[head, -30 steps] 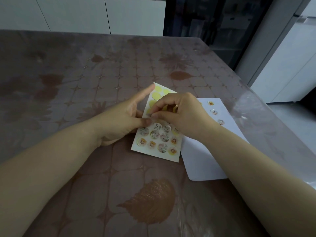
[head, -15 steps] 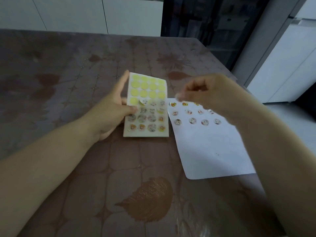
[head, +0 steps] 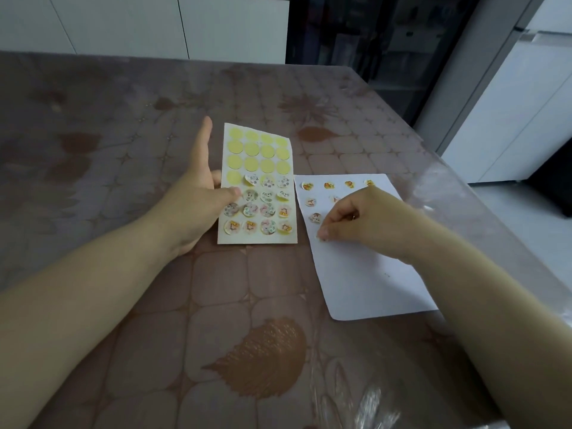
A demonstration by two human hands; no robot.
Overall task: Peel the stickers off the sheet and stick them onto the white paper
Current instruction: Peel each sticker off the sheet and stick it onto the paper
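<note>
Nearest me, the worktop shows a brown leaf print under a clear cover; beyond it, to the right, the white paper lies flat; my right hand is on it with fingers curled, thumb and forefinger tips together and touching the paper near its left edge; whether they pinch a sticker, I cannot tell. Seven stuck stickers show on the paper's far part, beside and beyond the hand. Just left of the paper lies the sticker sheet; its far rows are bare yellow circles, its near rows hold unpeeled stickers, one with a lifted edge. My left hand grasps the sheet's left edge, thumb on top, forefinger straight alongside. Farthest off stand white cabinets and a dark glass unit.
</note>
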